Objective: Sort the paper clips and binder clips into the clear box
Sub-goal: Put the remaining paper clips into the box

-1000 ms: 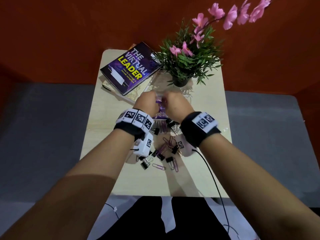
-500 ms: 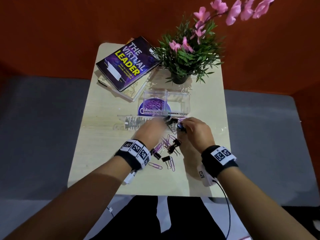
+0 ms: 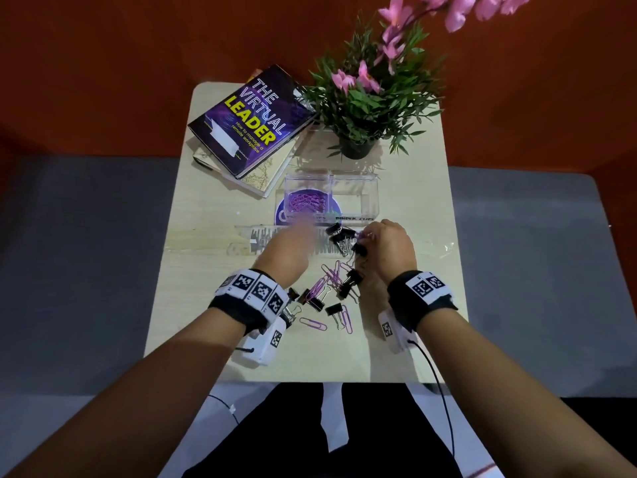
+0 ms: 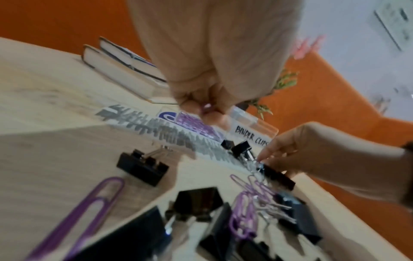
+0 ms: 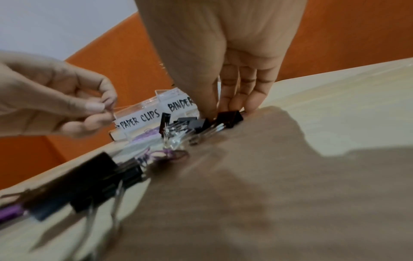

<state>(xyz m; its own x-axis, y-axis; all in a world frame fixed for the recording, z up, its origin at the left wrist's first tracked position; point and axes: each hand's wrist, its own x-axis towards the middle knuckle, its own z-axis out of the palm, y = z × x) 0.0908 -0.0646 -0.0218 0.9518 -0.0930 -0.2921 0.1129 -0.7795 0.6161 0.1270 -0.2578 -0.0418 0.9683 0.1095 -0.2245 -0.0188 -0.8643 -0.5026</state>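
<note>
The clear box stands mid-table with two labelled compartments. The left one holds purple paper clips; the right one, marked binder clips, looks empty. My left hand, blurred, hovers just in front of the box and pinches a purple paper clip between thumb and fingertips. My right hand reaches down into the loose pile, its thumb and fingers closing on a black binder clip. More black binder clips and purple paper clips lie scattered between my wrists.
A clear plastic lid lies flat in front of the box. Two stacked books sit at the back left and a potted plant at the back right. The table's edges are close on both sides, with grey floor below.
Both hands came back from the box to the pile. The left hand has since lifted off the pile toward the box with a paper clip, while the right hand stays in the pile.
</note>
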